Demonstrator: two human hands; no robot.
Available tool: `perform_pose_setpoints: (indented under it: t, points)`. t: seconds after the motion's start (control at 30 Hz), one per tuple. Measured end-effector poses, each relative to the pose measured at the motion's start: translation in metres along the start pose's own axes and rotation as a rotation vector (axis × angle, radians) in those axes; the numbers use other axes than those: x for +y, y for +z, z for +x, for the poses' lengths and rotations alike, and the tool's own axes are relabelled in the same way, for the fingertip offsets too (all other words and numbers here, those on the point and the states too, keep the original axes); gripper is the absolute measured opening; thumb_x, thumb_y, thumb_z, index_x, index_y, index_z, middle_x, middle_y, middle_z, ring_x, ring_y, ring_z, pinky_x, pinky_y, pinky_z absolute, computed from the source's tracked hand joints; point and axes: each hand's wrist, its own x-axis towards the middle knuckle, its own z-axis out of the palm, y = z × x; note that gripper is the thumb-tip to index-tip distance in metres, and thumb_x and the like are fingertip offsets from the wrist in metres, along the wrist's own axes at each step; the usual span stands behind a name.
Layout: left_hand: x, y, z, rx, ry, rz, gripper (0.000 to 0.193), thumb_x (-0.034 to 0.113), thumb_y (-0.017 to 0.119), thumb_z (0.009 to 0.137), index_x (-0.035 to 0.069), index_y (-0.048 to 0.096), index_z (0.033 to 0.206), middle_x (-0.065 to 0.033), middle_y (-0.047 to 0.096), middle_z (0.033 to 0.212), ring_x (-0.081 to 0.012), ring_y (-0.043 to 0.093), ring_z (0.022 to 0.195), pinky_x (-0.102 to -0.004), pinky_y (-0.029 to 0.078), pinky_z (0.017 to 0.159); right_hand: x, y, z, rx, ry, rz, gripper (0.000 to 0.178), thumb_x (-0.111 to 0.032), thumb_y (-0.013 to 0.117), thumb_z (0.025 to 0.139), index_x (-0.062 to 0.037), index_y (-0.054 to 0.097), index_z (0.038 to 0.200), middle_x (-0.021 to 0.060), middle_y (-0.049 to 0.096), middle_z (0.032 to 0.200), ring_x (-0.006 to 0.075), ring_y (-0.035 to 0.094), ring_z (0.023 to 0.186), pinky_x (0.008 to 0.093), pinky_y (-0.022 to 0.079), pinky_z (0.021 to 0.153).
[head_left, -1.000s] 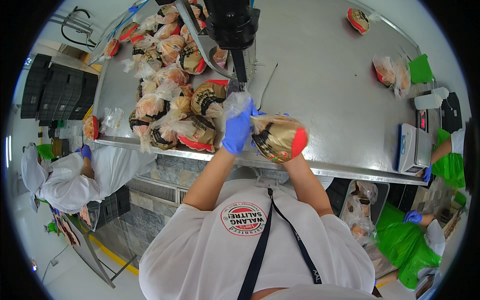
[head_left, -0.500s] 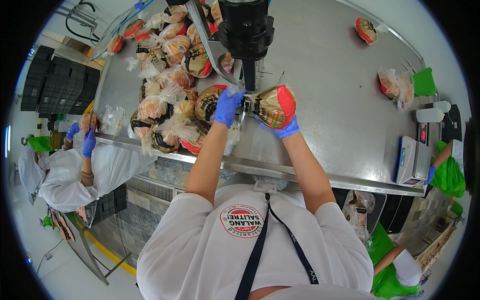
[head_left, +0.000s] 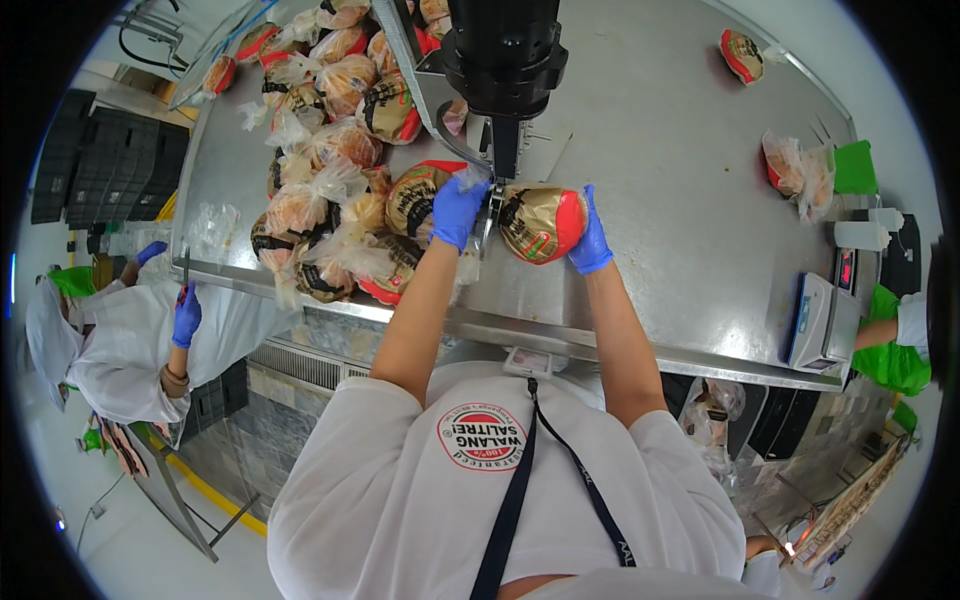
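A round bagged ham (head_left: 541,225), in gold and red printed plastic, sits beside the metal jaw of a black clipping machine (head_left: 503,65). My left hand (head_left: 458,212), in a blue glove, is closed on the gathered clear bag neck at the jaw's left side. My right hand (head_left: 591,238), also blue-gloved, cups the ham's red right end, thumb side up; some fingers are hidden behind it. Just left of my left hand lies another bagged ham (head_left: 412,200), at the edge of a large heap.
The heap of bagged hams (head_left: 345,145) covers the left of the steel table (head_left: 680,220). A few bags (head_left: 797,172) lie far right, near a white scale (head_left: 822,322). At left, a co-worker's gloved hand (head_left: 187,318) holds a knife. Black crates (head_left: 105,165) stand beyond.
My right hand has moved from beneath the ham to its right end, and the ham has turned to lie more level. My left hand stays at the jaw.
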Motion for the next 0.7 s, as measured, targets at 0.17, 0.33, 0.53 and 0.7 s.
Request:
perform_pose_setpoints:
  t: [0.17, 0.33, 0.53, 0.7]
  points:
    - [0.017, 0.000, 0.003, -0.005, -0.094, -0.109, 0.025, 0.012, 0.065, 0.080, 0.000, 0.063, 0.101, -0.0035, 0.066, 0.090, -0.0109, 0.059, 0.078, -0.0251, 0.046, 0.072, 0.009, 0.018, 0.012, -0.047, -0.085, 0.226, 0.049, -0.050, 0.043, 0.090, -0.0084, 0.056, 0.113, 0.0098, 0.061, 0.109, 0.0249, 0.058, 0.101, 0.0410, 0.045, 0.091]
    - [0.032, -0.004, -0.015, -0.001, -0.121, -0.304, 0.017, 0.010, 0.063, 0.080, 0.003, 0.063, 0.096, -0.0003, 0.063, 0.082, -0.0088, 0.055, 0.070, -0.0237, 0.044, 0.064, 0.011, 0.042, 0.007, -0.227, 0.035, 0.317, 0.052, -0.052, 0.040, 0.089, -0.0060, 0.058, 0.107, 0.0128, 0.061, 0.107, 0.0275, 0.060, 0.095, 0.0467, 0.050, 0.083]
    - [0.128, -0.025, -0.086, -0.189, -0.077, -0.447, 0.018, 0.021, 0.053, 0.089, 0.004, 0.057, 0.092, 0.0001, 0.054, 0.079, -0.0074, 0.048, 0.065, -0.0210, 0.037, 0.058, 0.015, 0.055, -0.034, -0.259, 0.102, 0.355, 0.057, -0.049, 0.036, 0.091, -0.0013, 0.050, 0.119, 0.0169, 0.058, 0.113, 0.0289, 0.060, 0.097, 0.0470, 0.049, 0.085]
    - [0.191, -0.123, -0.079, 0.347, 0.555, 0.503, 0.025, 0.021, 0.044, 0.091, 0.002, 0.057, 0.104, -0.0048, 0.057, 0.088, -0.0142, 0.052, 0.074, -0.0267, 0.041, 0.066, -0.067, 0.045, -0.072, -0.097, -0.063, 0.036, 0.048, -0.043, 0.043, 0.093, -0.0030, 0.049, 0.120, 0.0151, 0.058, 0.112, 0.0255, 0.059, 0.096, 0.0404, 0.051, 0.080]
